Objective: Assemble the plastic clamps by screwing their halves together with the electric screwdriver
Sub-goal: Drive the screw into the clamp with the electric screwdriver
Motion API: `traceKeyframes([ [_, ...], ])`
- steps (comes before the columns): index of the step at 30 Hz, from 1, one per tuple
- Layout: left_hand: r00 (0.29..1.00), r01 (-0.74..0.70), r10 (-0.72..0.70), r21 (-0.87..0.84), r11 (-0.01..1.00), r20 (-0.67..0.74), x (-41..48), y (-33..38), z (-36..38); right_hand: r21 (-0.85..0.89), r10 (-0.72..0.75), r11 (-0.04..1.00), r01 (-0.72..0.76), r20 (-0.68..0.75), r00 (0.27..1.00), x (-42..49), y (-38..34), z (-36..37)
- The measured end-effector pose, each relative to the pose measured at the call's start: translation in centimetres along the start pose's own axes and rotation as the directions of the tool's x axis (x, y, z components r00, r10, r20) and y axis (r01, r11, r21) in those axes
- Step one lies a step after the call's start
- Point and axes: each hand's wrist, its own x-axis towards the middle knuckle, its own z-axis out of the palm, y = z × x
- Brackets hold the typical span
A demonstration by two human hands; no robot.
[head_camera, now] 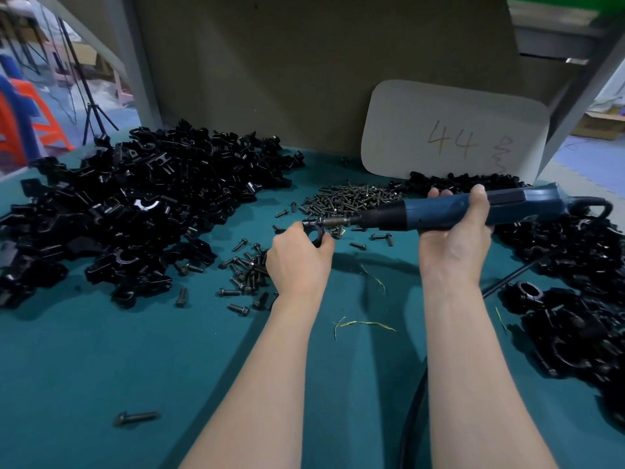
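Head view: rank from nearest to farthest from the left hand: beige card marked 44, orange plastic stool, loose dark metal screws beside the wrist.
1. Loose dark metal screws: just left of the left hand, on the green table.
2. Beige card marked 44: propped at the table's back, right side.
3. Orange plastic stool: off the table, far left background.

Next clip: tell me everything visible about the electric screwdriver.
The screwdriver is slim and straight: blue plastic-looking body, black nose, thin metal bit. The right hand grips its middle, holding it roughly level above the table, bit pointing left at the clamp that the left hand holds. A dark cord leaves its rear.
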Motion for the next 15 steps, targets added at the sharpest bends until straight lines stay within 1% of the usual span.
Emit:
traceKeyframes([
  [4, 1.000, 0.006, -0.006, -0.001, 1.000, 0.006, -0.01, 0.03, -0.04, 0.024, -0.037, 0.999, 0.037, 0.027, 0.999, -0.09, 0.35, -0.07],
  [8, 1.000, 0.026, -0.026, -0.004, 1.000, 0.003, 0.13, -0.11, -0.14, 0.024, -0.044, 0.999, 0.043, 0.055, 0.997, -0.29, 0.63, 0.02],
  [15, 1.000, 0.024, -0.024, 0.007, 1.000, 0.007, 0.12, -0.12, -0.16, 0.015, -0.051, 0.999, 0.051, 0.037, 0.998, -0.42, 0.97, 0.00],
])
